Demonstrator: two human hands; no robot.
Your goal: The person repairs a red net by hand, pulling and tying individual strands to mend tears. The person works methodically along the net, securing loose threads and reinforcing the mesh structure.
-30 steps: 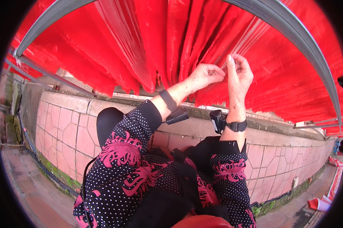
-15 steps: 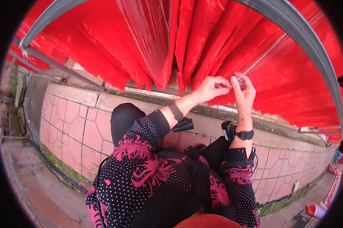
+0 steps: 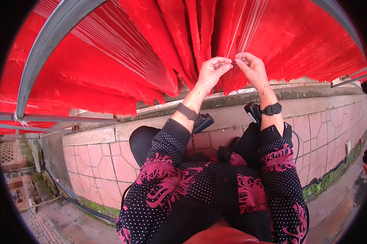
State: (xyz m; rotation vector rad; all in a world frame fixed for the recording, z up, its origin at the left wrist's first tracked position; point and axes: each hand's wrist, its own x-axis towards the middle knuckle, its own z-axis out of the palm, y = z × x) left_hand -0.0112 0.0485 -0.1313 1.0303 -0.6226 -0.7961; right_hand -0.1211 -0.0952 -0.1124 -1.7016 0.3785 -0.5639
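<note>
Red cloth (image 3: 122, 77) hangs in folds in front of me, its lower edge frayed. Pale loose threads (image 3: 250, 26) run down over the cloth to where my hands meet. My left hand (image 3: 212, 73) pinches thumb against fingers at the lower ends of these threads. Close beside it, almost touching, my right hand (image 3: 253, 71) also pinches thread ends between thumb and fingertips. Which threads lie in which hand is too fine to make out fully. Another band of pale threads (image 3: 122, 44) shows across the cloth to the left.
Curved grey metal bars (image 3: 41, 57) frame the cloth on both sides, with straight rails (image 3: 57, 118) at lower left. Beneath the cloth runs a concrete ledge (image 3: 94, 135). Pink paving tiles (image 3: 98, 158) cover the ground around my knees. A dark hose (image 3: 86, 208) lies along the paving edge.
My view has swung to the right. Both hands are now closer together at the thread ends, with the right hand's fingers bent inward toward the left hand.
</note>
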